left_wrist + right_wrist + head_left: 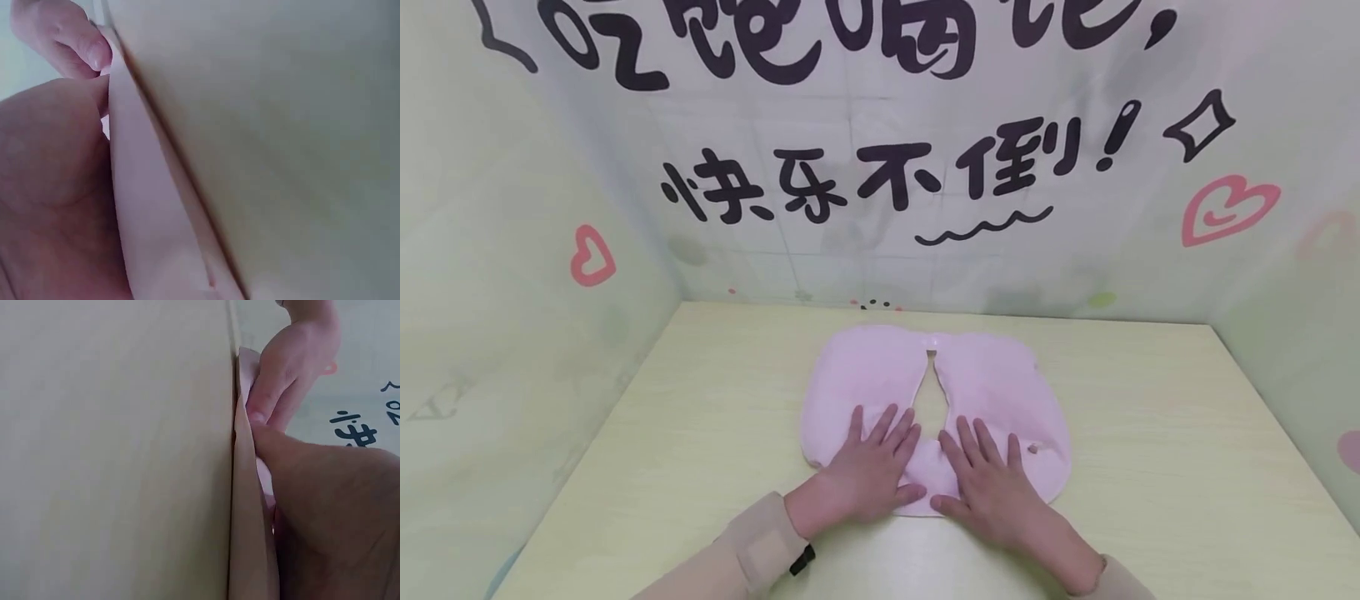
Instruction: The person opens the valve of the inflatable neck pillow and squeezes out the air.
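A pale pink U-shaped neck pillow lies flat on the table, its two ends meeting at a small fastening on the far side. Its middle opening is a narrow slit. My left hand rests palm down on the near left part, fingers spread. On the near right part lies my right hand, also flat with fingers spread; the thumbs point toward each other. A small opening or valve shows beside the right fingers. Both wrist views show the pillow's edge low against the tabletop.
The light wood table extends around the pillow. Behind it stands a white printed backdrop with black lettering and pink hearts, and similar sheets rise at the left and right.
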`<state>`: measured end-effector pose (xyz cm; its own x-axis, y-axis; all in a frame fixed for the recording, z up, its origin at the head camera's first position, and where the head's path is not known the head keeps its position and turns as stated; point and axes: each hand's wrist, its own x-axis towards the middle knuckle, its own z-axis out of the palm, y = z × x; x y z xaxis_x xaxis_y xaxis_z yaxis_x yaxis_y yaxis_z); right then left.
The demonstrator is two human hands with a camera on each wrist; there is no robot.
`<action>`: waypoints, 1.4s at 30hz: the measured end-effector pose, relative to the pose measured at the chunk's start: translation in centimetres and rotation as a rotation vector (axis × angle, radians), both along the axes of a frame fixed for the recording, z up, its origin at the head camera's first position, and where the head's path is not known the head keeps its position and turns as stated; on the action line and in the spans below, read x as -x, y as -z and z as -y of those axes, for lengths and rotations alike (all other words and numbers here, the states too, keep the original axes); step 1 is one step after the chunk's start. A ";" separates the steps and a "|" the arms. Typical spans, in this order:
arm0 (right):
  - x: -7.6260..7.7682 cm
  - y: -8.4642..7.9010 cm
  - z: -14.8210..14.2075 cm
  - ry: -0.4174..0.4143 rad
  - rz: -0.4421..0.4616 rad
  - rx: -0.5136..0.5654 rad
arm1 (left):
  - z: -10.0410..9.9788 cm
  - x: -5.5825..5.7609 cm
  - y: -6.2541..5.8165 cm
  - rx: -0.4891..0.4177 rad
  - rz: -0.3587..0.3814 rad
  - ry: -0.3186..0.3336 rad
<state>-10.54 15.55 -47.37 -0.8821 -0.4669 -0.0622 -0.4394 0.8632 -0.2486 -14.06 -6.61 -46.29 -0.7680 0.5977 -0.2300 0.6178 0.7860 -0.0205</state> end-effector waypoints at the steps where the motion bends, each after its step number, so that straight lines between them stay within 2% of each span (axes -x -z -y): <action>1: 0.2 -0.3 -0.1 0.001 -0.018 0.005 | 0.1 0.3 -0.5 -0.014 0.021 0.000; 5: 2.2 -1.9 -0.6 0.035 -0.127 0.029 | 0.6 2.5 -3.3 -0.116 0.069 0.010; 8: 5.1 -2.9 -1.1 0.088 -0.174 0.067 | 0.7 4.8 -5.0 -0.186 0.056 0.001; 10: 7.2 -3.4 -1.3 0.130 -0.167 0.092 | 0.6 6.5 -5.5 -0.203 0.021 -0.020; 15: 11.6 -3.4 -1.4 0.217 -0.119 0.125 | 0.0 10.2 -4.9 -0.218 -0.060 -0.067; 19: 13.6 -2.5 -1.0 0.227 -0.078 0.098 | -0.6 11.9 -3.6 -0.211 -0.064 -0.090; 23: 14.3 -1.3 -0.4 0.196 -0.025 0.053 | -1.0 12.7 -2.4 -0.195 -0.016 -0.123; 29: 14.3 0.1 0.0 0.155 0.050 0.003 | -1.5 13.0 -1.2 -0.169 0.043 -0.150; 35: 14.2 0.0 0.3 0.154 0.064 -0.012 | -1.8 13.1 -1.0 -0.110 0.037 -0.149; 42: 14.3 0.1 0.2 0.176 0.123 -0.041 | -2.0 13.2 -0.9 -0.103 0.056 -0.154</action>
